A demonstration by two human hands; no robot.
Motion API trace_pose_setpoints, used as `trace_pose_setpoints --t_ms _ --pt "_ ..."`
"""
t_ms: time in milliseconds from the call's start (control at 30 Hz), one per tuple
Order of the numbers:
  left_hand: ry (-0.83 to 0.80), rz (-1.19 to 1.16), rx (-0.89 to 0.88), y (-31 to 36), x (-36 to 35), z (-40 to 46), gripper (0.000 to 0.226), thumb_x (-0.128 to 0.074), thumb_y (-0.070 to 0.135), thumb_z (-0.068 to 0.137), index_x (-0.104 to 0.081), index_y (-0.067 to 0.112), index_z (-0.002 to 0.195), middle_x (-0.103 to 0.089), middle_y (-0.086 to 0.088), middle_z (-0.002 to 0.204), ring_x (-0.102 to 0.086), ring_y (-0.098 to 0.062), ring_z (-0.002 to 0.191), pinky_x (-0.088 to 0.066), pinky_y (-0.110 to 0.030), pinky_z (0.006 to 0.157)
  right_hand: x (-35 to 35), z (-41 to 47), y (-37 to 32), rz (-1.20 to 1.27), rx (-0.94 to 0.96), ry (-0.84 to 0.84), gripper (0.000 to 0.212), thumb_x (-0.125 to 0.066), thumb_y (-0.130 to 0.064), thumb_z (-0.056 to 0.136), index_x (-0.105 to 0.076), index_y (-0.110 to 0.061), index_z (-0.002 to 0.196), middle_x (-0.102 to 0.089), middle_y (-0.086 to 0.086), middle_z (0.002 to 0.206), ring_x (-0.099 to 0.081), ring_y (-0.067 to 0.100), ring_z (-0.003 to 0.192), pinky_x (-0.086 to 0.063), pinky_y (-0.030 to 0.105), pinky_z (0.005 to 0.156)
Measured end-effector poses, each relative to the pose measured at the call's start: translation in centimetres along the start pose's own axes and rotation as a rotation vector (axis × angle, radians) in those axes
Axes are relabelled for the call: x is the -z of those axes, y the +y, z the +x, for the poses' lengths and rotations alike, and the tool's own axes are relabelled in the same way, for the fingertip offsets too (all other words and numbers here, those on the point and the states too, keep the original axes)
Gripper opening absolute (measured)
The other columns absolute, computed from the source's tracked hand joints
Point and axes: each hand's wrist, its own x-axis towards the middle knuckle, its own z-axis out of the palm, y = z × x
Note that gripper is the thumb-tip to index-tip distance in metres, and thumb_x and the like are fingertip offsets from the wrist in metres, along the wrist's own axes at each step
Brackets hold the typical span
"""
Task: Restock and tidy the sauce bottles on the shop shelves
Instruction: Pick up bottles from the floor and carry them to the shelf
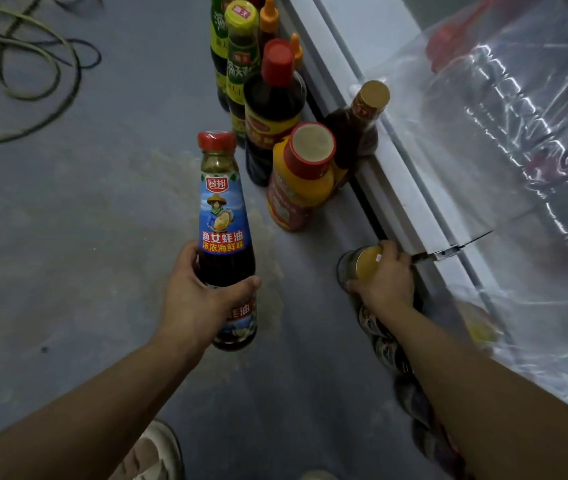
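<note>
Floor (68,237): grey, fills the left and centre of the frame; pale scuffing around the bottles.
Shelf unit (410,188): white edge runs diagonally from top centre to lower right.
Plastic sheet (504,140): clear, creased, drapes the upper right; red shapes show blurred behind it.
Cables (33,64): loose loops, upper left of the frame.
Bottle row (272,109): stands on the floor at top centre, just beside the shelf edge; green-labelled, red-capped dark and orange-nozzled bottles, close-packed.
Yellow bottle (301,181): red collar, front of the row, upright.
Gold-capped bottle (355,129): dark contents, touching the shelf edge.
Oyster sauce bottle (223,223): centre of frame, red cap, blue label, dark contents; tilted slightly, clear of the row.
Left hand (199,299): fingers and thumb wrapped round the lower body of the oyster sauce bottle, thumb tip across the front.
Orange-capped jar (365,263): lower right of centre, beside the shelf base; body mostly hidden.
Right hand (386,278): fingers curled over the jar's top, grasping it from above.
Shoe (154,452): pale, bottom edge.
</note>
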Motion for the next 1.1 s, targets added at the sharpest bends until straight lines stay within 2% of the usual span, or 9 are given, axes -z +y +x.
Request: trace_pose_setpoints --t_ms 100,233,333,533,700,833,900,1000,1100 --pt "-0.009 -0.01 0.006 1.0 0.7 -0.6 0.058 -0.08 0.009 0.069 -0.048 0.026 0.114 -0.059 0.013 0.1 -0.059 -0.012 0.094 -0.049 -0.036 0.082 0.4 -1.5 -0.4 0.057 0.025 0.049 0.082 -0.085 -0.018 0.063 -0.039 -0.015 0.131 -0.039 0.019 0.133 -0.046 0.041 0.115 -0.044 0.045 0.093" --pt "-0.005 -0.046 0.011 3.8 2.3 -2.7 0.057 -0.079 0.009 0.069 -0.048 0.026 0.113 -0.058 0.015 0.097 -0.057 -0.003 0.086 -0.047 -0.028 0.073 3.3 -4.8 -2.3 0.186 0.037 0.037 0.087 -0.086 -0.021 0.062 -0.04 -0.015 0.135 -0.04 0.016 0.134 -0.045 0.035 0.119 -0.042 0.04 0.093" --pt "0.015 -0.071 0.027 7.0 4.1 -5.1 0.057 -0.079 0.008 0.069 -0.048 0.026 0.114 -0.059 0.014 0.097 -0.057 -0.004 0.087 -0.048 -0.033 0.078 7.2 -7.9 -4.8 0.264 0.054 -0.011 0.087 -0.086 -0.025 0.062 -0.04 -0.021 0.136 -0.041 0.012 0.134 -0.044 0.03 0.12 -0.04 0.034 0.089" --pt "0.068 -0.143 0.001 16.4 8.8 -11.1 0.053 -0.078 0.006 0.07 -0.049 0.026 0.108 -0.06 0.013 0.092 -0.059 -0.006 0.083 -0.048 -0.03 0.071 18.1 -15.3 -11.0 0.445 0.146 -0.09 0.08 -0.087 -0.027 0.061 -0.046 -0.029 0.129 -0.053 -0.002 0.124 -0.05 0.018 0.112 -0.04 0.025 0.086" --pt "0.082 -0.145 -0.056 26.0 13.5 -15.3 0.056 -0.081 0.008 0.068 -0.05 0.026 0.11 -0.061 0.01 0.096 -0.061 -0.018 0.091 -0.05 -0.039 0.081 28.3 -20.2 -17.2 0.606 0.193 -0.116 0.068 -0.088 -0.026 0.057 -0.05 -0.036 0.112 -0.059 -0.01 0.105 -0.058 0.013 0.098 -0.047 0.025 0.079" --pt "0.091 -0.157 -0.116 34.0 17.6 -18.4 0.059 -0.083 0.011 0.066 -0.049 0.028 0.111 -0.062 0.006 0.1 -0.061 -0.022 0.094 -0.051 -0.046 0.085 36.2 -22.8 -22.7 0.723 0.216 -0.096 0.073 -0.083 -0.04 0.041 -0.054 -0.033 0.108 -0.063 -0.008 0.105 -0.063 0.013 0.096 -0.054 0.032 0.083" --pt "0.082 -0.177 -0.159 37.9 19.7 -20.0 0.058 -0.082 0.01 0.066 -0.05 0.027 0.111 -0.062 0.006 0.099 -0.062 -0.021 0.091 -0.052 -0.044 0.082 40.2 -24.1 -25.4 0.795 0.251 -0.106 0.074 -0.081 -0.04 0.039 -0.058 -0.028 0.108 -0.066 -0.005 0.106 -0.064 0.014 0.097 -0.053 0.031 0.084" --pt "0.07 -0.226 -0.223 43.5 23.0 -22.6 0.056 -0.08 0.007 0.068 -0.05 0.024 0.112 -0.061 0.008 0.095 -0.061 -0.017 0.086 -0.049 -0.036 0.074 46.2 -26.5 -29.2 0.911 0.3 -0.159 0.079 -0.081 -0.042 0.037 -0.062 -0.025 0.111 -0.066 0.002 0.111 -0.064 0.019 0.101 -0.053 0.03 0.078" --pt "0.045 -0.276 -0.269 48.4 26.0 -24.8 0.054 -0.079 0.005 0.069 -0.051 0.022 0.112 -0.063 0.005 0.095 -0.062 -0.019 0.087 -0.049 -0.035 0.073 51.8 -29.3 -32.5 0.991 0.354 -0.266 0.069 -0.08 -0.031 0.044 -0.064 -0.027 0.11 -0.064 0.004 0.113 -0.063 0.023 0.096 -0.051 0.031 0.068"
